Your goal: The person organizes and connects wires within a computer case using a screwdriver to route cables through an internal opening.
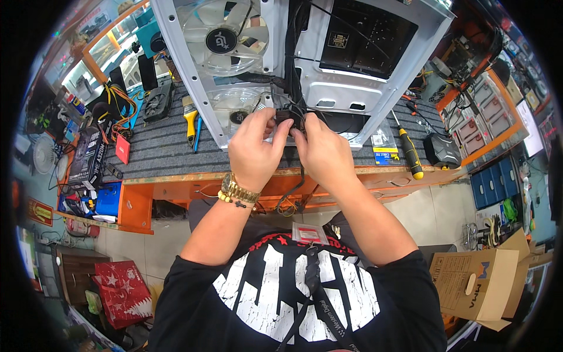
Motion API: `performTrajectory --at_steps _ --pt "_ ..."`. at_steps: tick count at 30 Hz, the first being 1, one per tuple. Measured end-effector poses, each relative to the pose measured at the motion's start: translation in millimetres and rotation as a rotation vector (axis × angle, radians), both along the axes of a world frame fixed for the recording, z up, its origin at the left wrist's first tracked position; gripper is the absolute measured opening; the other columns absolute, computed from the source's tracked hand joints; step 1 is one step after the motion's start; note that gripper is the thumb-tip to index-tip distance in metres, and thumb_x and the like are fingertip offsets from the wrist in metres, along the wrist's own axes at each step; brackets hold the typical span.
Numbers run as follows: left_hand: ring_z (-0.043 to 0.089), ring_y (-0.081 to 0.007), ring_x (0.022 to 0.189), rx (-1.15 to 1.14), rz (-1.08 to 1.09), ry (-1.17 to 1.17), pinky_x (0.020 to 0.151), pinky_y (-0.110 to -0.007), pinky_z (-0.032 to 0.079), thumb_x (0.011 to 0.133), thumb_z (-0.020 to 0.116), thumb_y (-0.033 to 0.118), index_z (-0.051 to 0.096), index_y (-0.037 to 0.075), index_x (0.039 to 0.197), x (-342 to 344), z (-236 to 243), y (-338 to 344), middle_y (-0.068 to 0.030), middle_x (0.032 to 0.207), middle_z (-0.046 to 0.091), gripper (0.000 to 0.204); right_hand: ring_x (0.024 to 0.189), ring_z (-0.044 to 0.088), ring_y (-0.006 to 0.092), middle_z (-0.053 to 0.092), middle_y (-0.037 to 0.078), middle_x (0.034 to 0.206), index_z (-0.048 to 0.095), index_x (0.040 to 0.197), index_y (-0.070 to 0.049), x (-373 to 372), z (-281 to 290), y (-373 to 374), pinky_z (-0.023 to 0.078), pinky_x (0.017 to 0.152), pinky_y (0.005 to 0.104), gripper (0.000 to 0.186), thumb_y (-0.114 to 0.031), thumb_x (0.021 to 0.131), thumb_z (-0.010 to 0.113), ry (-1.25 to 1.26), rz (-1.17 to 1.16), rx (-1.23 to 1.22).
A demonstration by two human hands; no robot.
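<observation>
A white computer case [206,120] stands before me with its inside facing up toward me. Two clear fans [223,41] sit in its left part, and a bundle of black cables [295,70] runs down its middle. At the bundle's lower end my left hand [255,144] is closed, thumb and fingers pinching a dark cable connector [284,115]. Right beside it my right hand [322,149] pinches black cables, its thumb close to the left one. The fingertips partly hide what they grip. One loose black cable [301,179] hangs below the hands over the bench edge.
Left of the case on the ribbed grey bench mat [158,149] lie yellow-handled pliers [190,120], a blue pen-like tool [198,134] and a graphics card [157,101]. To the right are a yellow-black screwdriver [410,154], a cable tie packet [386,151] and a black box-shaped device [441,151].
</observation>
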State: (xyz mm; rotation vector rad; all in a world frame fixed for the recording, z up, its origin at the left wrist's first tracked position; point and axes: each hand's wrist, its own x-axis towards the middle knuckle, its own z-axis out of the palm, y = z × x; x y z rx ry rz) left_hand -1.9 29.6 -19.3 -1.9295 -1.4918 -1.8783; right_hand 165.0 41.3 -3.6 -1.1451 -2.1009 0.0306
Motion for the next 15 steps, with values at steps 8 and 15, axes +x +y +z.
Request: performTrajectory --at_steps 8,15 --pt "0.075 -0.0163 0.073 0.127 -0.008 -0.057 0.067 -0.029 0.061 0.086 0.094 0.003 0.077 -0.002 0.110 1.4 0.2 5.1 -0.0097 0.089 0.076 0.029 0.074 0.075 0.0444 0.075 0.022 0.093 0.057 0.108 -0.001 -4.5 -1.0 -0.7 0.061 0.061 0.0529 0.027 -0.024 0.105 0.071 0.026 -0.038 -0.021" --pt "0.072 -0.0178 0.070 0.146 0.007 0.024 0.062 -0.030 0.059 0.086 0.091 -0.001 0.080 0.000 0.110 -0.8 -0.5 8.7 -0.0105 0.093 0.077 0.026 0.067 0.074 0.0455 0.074 0.021 0.077 0.059 0.103 -0.001 -7.2 7.7 -1.2 0.060 0.058 0.0534 0.028 -0.027 0.106 0.071 -0.053 -0.075 -0.049"
